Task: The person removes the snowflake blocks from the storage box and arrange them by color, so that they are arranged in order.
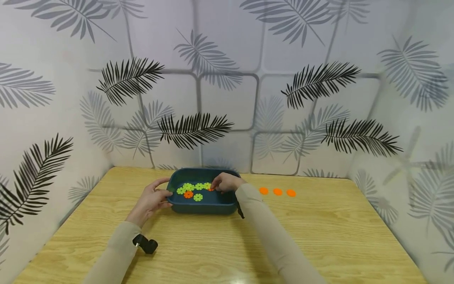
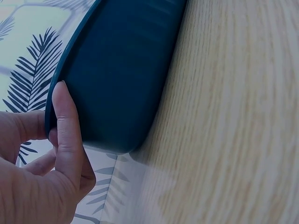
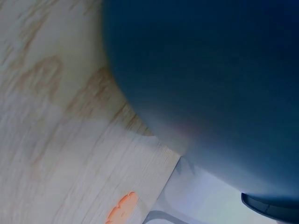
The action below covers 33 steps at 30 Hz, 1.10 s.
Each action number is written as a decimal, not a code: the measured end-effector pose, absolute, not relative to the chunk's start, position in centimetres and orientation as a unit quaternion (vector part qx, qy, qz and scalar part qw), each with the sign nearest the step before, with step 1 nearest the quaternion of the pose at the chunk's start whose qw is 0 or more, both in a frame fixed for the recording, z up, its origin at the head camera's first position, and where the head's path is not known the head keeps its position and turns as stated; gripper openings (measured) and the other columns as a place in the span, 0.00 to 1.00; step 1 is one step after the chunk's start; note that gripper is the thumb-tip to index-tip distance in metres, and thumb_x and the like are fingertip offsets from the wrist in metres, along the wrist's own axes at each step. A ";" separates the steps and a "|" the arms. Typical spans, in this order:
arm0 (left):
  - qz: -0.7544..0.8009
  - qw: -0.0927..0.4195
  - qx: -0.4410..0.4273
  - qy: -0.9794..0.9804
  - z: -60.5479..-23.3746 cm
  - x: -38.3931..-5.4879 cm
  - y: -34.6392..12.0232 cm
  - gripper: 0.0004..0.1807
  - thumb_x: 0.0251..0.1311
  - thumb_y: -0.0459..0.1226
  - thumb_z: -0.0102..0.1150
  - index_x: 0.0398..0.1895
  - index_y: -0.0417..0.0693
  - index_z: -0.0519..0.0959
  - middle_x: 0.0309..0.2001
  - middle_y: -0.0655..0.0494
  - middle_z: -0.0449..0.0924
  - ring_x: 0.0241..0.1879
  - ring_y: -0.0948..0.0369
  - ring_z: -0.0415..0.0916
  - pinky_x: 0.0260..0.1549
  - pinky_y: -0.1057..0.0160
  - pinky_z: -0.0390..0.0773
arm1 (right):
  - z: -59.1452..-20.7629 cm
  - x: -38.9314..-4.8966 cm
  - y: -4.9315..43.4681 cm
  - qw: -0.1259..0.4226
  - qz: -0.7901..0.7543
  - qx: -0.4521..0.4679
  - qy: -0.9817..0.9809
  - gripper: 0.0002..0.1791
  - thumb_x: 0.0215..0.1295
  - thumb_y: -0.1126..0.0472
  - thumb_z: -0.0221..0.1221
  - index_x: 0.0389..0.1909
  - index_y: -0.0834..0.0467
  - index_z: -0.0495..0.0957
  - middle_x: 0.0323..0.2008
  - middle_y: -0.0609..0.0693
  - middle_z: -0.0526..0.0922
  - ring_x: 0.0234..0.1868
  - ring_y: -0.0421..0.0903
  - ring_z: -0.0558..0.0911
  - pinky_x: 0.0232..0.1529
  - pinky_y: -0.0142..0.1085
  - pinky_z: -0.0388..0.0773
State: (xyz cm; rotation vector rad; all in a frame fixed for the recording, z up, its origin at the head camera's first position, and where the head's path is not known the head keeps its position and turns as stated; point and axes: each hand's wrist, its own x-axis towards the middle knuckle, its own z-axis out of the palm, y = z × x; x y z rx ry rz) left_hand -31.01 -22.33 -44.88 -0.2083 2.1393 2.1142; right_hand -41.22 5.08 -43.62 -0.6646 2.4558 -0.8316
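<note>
A dark blue plastic basin (image 1: 203,209) stands on the wooden table with several yellow-green notched discs (image 1: 198,197) and an orange notched disc (image 1: 188,195) lying inside. My left hand (image 1: 151,200) grips the basin's left end, fingers and thumb on either side of the rim, as the left wrist view also shows. Over the basin's right part, my right hand (image 1: 227,182) reaches in, curled fingertips pinching another orange disc (image 1: 211,189) beside the yellow-green ones. The right wrist view shows the basin's outer wall (image 3: 201,93), which hides that hand.
Three orange discs (image 1: 277,192) lie in a row on the table (image 1: 319,228) to the right of the basin. A wall (image 1: 227,98) with a leaf pattern rises behind the table. Each sleeve carries a black strap.
</note>
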 end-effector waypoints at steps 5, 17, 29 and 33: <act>0.699 0.063 -0.068 0.709 -44.8 -30.9 -22.3 0.34 0.66 0.28 0.53 0.75 0.51 0.59 0.38 0.47 0.77 0.28 0.61 0.81 0.30 0.63 0.86 | -43.6 -41.1 5.0 0.226 -0.301 -0.246 0.893 0.18 0.69 0.73 0.49 0.55 0.63 0.80 0.53 0.57 0.81 0.43 0.47 0.79 0.40 0.34 0.81; 0.703 0.062 -0.069 0.705 -44.7 -30.8 -22.3 0.34 0.66 0.28 0.53 0.74 0.51 0.59 0.39 0.46 0.77 0.29 0.60 0.82 0.28 0.64 0.85 | -43.8 -41.1 4.8 0.217 -0.294 -0.248 0.897 0.14 0.69 0.71 0.53 0.49 0.62 0.83 0.52 0.56 0.83 0.45 0.46 0.81 0.40 0.33 0.82; 0.702 0.061 -0.068 0.706 -44.9 -31.1 -22.3 0.34 0.65 0.27 0.52 0.74 0.50 0.59 0.37 0.46 0.76 0.27 0.61 0.81 0.27 0.65 0.85 | -43.8 -40.9 4.8 0.216 -0.300 -0.252 0.895 0.10 0.67 0.71 0.57 0.46 0.63 0.83 0.47 0.56 0.84 0.41 0.45 0.81 0.40 0.33 0.80; 0.703 0.063 -0.067 0.706 -44.9 -31.0 -22.3 0.34 0.65 0.27 0.53 0.74 0.49 0.59 0.37 0.46 0.77 0.27 0.61 0.81 0.28 0.65 0.85 | -43.6 -40.7 4.8 0.204 -0.277 -0.258 0.903 0.12 0.63 0.70 0.62 0.48 0.62 0.81 0.44 0.57 0.83 0.37 0.43 0.78 0.37 0.30 0.76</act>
